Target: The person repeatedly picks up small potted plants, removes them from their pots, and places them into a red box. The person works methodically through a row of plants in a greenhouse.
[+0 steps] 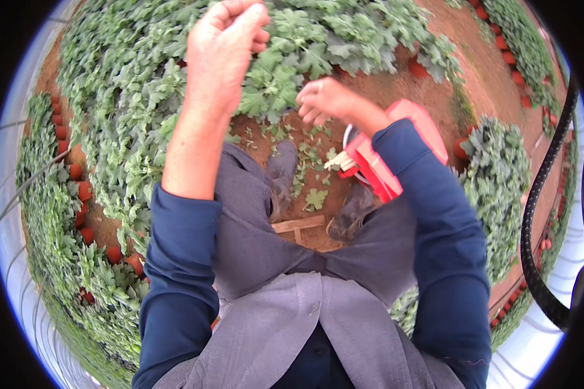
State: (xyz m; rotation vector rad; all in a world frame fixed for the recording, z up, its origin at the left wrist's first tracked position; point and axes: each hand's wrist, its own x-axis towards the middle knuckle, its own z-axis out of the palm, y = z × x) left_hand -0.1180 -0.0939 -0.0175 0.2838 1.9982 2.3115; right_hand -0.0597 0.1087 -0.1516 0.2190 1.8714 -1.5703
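Observation:
My left hand is raised over the leafy potted plants at the top centre, its fingers curled with the thumb against them; whether something small is between them I cannot tell. Lower and to the right, my right hand hangs slightly blurred above the soil at the edge of the leaves, fingers apart and holding nothing visible. Beneath my right forearm is a red plastic container, partly hidden by the sleeve, with pale thin sticks poking out of its left side.
Cut leaves lie on the bare soil between my boots. A wooden piece is below them. Rows of plants in terracotta-coloured pots stand at the left, more plants at the right. A black braided cable hangs at the right rim.

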